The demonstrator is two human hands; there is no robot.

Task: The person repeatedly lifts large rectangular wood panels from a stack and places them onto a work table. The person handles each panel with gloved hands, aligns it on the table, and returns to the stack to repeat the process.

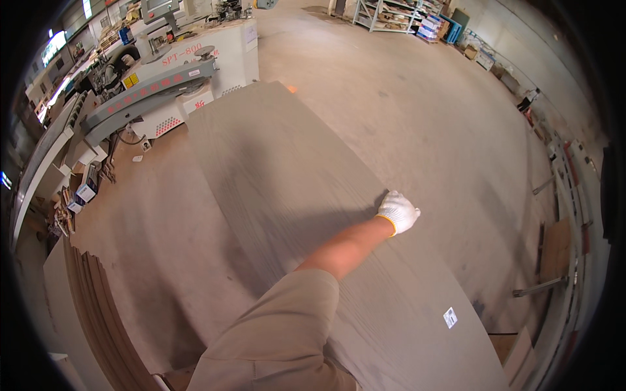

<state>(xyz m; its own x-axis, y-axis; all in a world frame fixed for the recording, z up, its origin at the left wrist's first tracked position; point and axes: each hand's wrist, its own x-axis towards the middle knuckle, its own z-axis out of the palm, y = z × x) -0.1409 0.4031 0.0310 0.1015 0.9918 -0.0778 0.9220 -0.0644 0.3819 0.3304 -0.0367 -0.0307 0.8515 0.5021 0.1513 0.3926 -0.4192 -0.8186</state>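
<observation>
A long grey-brown panel point(306, 163) with a wood-grain face stretches from the machine at upper left down to the lower right. A small white label point(450, 317) is stuck on its near part. Reaching across the panel from the lower edge is my left arm, in a brown short sleeve. My left hand point(398, 212), in a white knit glove with a yellow cuff, is closed at the panel's right edge; its fingertips are partly hidden. My right hand does not show.
A white and grey woodworking machine point(225, 58) stands at the far end of the panel. Upright brown boards point(98, 306) are stacked at lower left, near a small box point(87, 190). Shelving point(388, 14) stands far back; metal racks point(541, 287) line the right wall.
</observation>
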